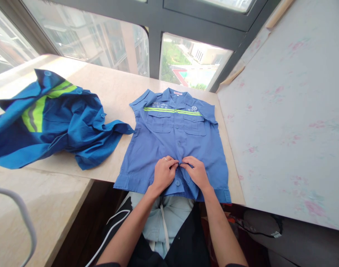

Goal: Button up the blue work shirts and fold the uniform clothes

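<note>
While fingertips [176, 162] hide the detail, left hand [164, 172] and right hand [196, 171] tightly pinch the work shirt [155, 146], chest pockets [159, 124] flapped over beyond.

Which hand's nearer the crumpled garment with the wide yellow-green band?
Left. The left hand is right of the crumpled garment, pinching the front of the flat shirt; the right hand pinches there too, farther right.

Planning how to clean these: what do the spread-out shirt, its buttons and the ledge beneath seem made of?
Shirt: matte cloth, perhaps a cotton blend, from its soft creases. Buttons: smooth blue discs, probably plastic. Ledge: pale, mottled and faintly glossy, perhaps stone or imitation stone.
</note>
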The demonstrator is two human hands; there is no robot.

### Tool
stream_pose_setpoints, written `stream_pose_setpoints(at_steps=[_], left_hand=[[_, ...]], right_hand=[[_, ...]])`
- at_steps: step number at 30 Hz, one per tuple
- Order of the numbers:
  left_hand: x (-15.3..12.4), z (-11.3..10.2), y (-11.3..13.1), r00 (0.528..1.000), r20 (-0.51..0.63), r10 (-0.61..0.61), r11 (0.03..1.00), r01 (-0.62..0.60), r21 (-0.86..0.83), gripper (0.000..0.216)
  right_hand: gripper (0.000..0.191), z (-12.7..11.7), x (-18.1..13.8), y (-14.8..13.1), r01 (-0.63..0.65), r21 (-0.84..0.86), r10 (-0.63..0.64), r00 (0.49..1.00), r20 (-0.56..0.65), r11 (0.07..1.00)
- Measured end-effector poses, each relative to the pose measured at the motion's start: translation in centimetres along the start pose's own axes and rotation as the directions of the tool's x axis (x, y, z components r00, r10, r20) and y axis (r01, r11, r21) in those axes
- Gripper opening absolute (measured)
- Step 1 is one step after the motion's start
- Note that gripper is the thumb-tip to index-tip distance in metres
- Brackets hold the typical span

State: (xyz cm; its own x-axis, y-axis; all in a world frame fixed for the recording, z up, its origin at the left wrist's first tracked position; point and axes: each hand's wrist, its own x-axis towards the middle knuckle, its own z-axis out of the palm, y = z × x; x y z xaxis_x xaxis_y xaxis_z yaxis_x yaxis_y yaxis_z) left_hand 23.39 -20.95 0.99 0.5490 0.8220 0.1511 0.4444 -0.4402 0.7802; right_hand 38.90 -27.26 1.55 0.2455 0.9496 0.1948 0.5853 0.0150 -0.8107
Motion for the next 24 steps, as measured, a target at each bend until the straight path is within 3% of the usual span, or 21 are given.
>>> stream_pose_setpoints(at_steps=[3, 7, 16, 21, 24], left_hand=[[0.0, -0.3, -0.1, 1.000, 0.027, 0.000, 1.000, 0.000, -0.006, 0.022], [-0.1, -1.1, -0.2, 0.994, 0.094, 0.054, 0.997, -0.049, -0.053, 0.027], [-1.0, -2.4, -0.4, 0.997, 0.048, 0.068, 0.995, -0.064, -0.073, 0.020], [-1.9, -4.2, -0.9, 0.999, -0.032, -0.009, 0.995, 0.012, 0.102, 0.016], [-2.1, -5.4, -0.4, 0.996, 0.031, -0.085, 0.982, 0.078, 0.174, 0.024]], right_hand=[[0.014, 0.0, 0.3, 0.3, -0.014, -0.050, 0.013, 1.000, -0.027, 0.999], [0.021, -0.1, 1.2, 0.8, -0.054, -0.063, 0.043, 0.985, -0.167, 0.997], [0.024, -1.1, 0.8, 1.6, -0.210, 0.181, 0.251, 0.937, -0.245, 0.961], [0.026, -2.7, -0.5, 2.7, -0.338, 0.353, 0.421, 0.886, -0.194, 0.873], [0.024, -3.1, -0.9, 2.8, -0.379, 0.435, 0.473, 0.871, -0.131, 0.817]])
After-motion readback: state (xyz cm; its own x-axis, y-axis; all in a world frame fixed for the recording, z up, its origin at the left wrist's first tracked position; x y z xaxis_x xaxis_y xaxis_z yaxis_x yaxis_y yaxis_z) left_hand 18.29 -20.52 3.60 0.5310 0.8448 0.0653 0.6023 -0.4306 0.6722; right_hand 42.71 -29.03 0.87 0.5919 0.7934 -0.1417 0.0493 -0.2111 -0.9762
